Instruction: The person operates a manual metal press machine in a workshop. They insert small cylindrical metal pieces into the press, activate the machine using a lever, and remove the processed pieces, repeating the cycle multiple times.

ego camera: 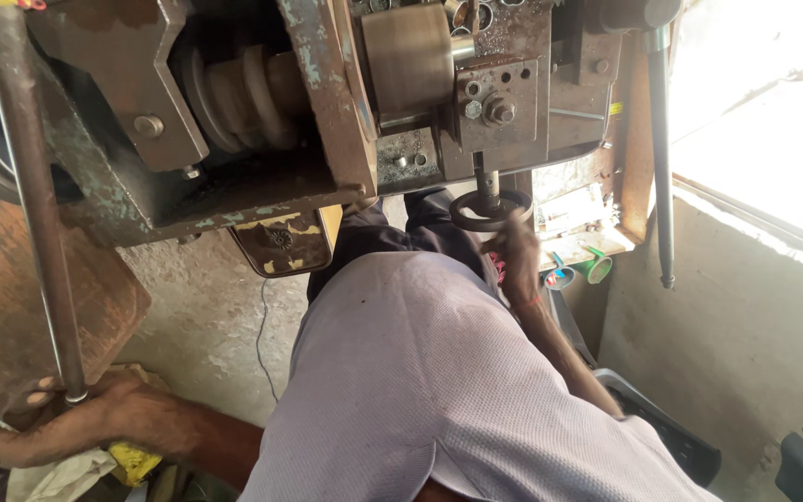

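Fingers of the left hand (pixel 58 423) wrap in a closed grip around the bottom of a long steel lever rod (pixel 34 200) for leverage, while the right hand (pixel 516 258) closes on a small dark handwheel (pixel 490 212) beneath the rusty machine head (pixel 504 102), reaching past the person's shirt (pixel 439 390).

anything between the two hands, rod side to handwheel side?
Head view: between the left hand on the long rod and the right hand at the handwheel lies the person's shirt-covered torso.
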